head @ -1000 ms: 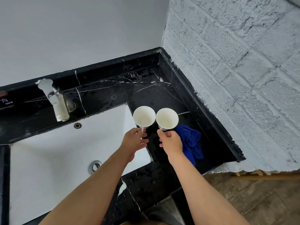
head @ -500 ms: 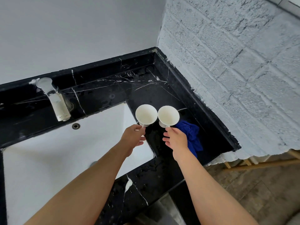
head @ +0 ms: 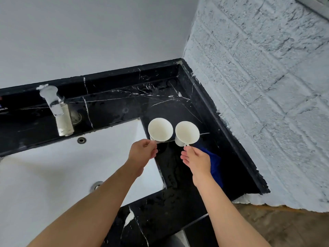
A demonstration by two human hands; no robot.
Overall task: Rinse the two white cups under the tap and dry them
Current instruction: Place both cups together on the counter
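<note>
Two white cups sit side by side over the black marble counter (head: pixel 124 107), to the right of the sink. My left hand (head: pixel 142 151) pinches the handle of the left cup (head: pixel 160 129). The handle of the right cup (head: pixel 187 133) is held between the fingers of my right hand (head: pixel 196 159). Both cups are upright with their mouths facing up and look empty. I cannot tell whether they rest on the counter or hang just above it. The chrome tap (head: pixel 57 111) stands at the far left behind the white sink (head: pixel 44 175); no water runs from it.
A blue cloth (head: pixel 214 163) lies crumpled on the counter under my right wrist. A white brick wall (head: pixel 258 104) closes the right side and a plain wall the back. The sink drain (head: pixel 97 185) shows beside my left forearm, and an overflow hole (head: pixel 81 140) sits below the tap.
Both hands hold the cups throughout. The cups have drifted slightly away from me and apart, and the camera has shifted a little.
</note>
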